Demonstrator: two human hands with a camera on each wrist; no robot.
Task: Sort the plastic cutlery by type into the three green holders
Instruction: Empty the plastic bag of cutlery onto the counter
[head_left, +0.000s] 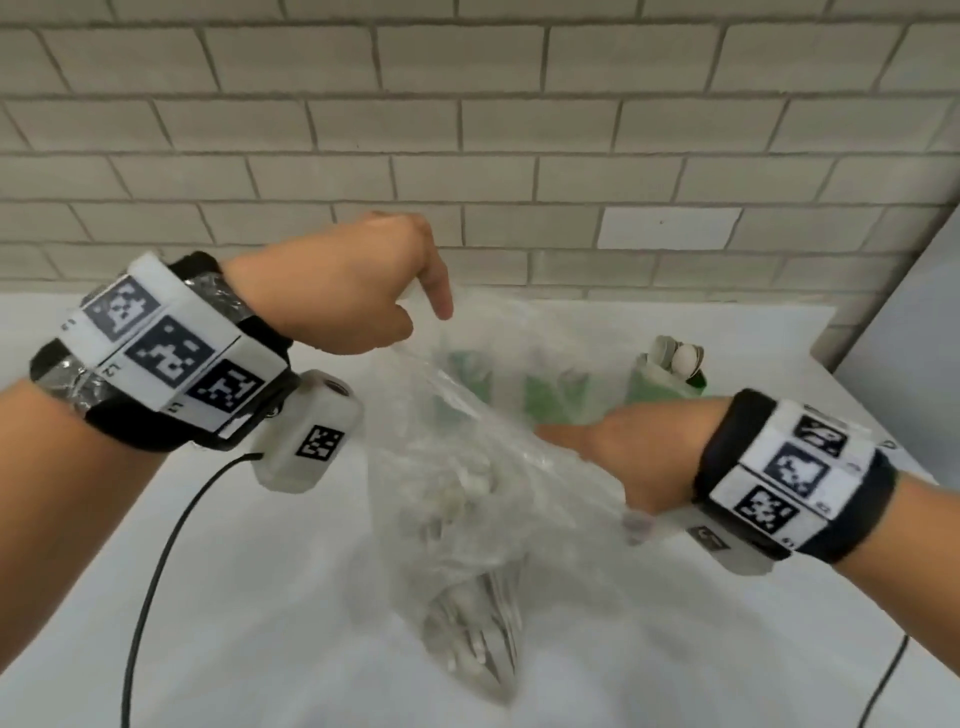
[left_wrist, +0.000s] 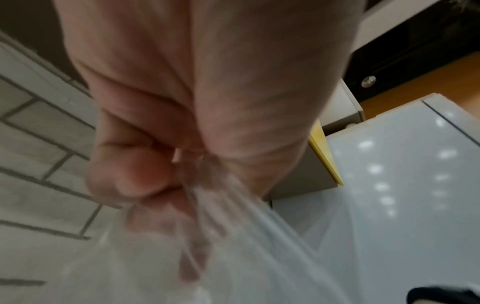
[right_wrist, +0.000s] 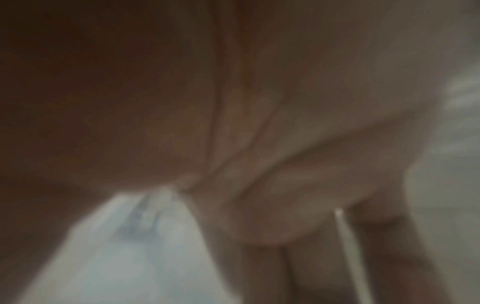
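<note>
Left hand (head_left: 358, 291) is pinching the clear bag (head_left: 467, 519) up over the desk (head_left: 234, 623); right hand (head_left: 613, 457) is reaching inside for cutlery (head_left: 467, 613), grip hidden. Next, likely: pull one piece for the green holders (head_left: 550, 400) behind.

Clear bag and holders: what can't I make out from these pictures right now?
- Cutlery types: head view, blurred through the crumpled clear bag.
- Left two green holders: contents veiled by the bag.
- Right hand fingers: hidden inside the bag; right wrist view is dark and blurred.
- Left hand: pinches the bag's edge, blurred.
</note>
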